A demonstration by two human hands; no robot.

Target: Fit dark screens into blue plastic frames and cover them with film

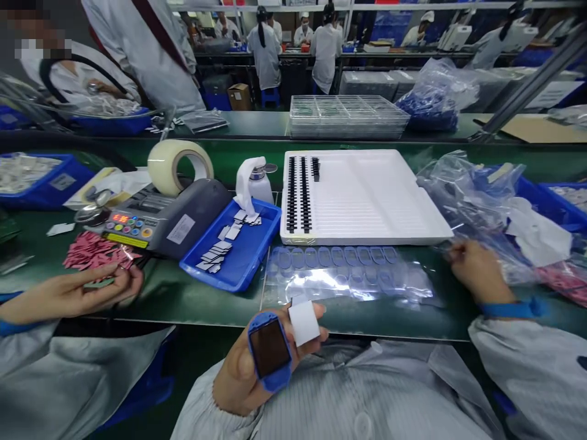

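My left hand (241,373) is closed around a blue watch case (269,349) with a dark square screen, close to my body. Between the fingers of the same hand sits a white square piece (303,322). My right hand (479,269), with a blue band at the wrist, is over the bench at the right. Its fingers are curled together at the edge of a clear plastic bag (452,183), beside the corner of the white tray (380,201); what they pinch is hidden. A clear sheet with rounded outlines (339,275) lies in front of the tray.
Black parts stand in rows in the white tray. To its left are a blue bin (224,269) with small white pieces, a dispenser bottle (260,183), a grey machine (169,214) and a tape roll (178,165). A co-worker's hand (96,290) is near pink pieces (94,250).
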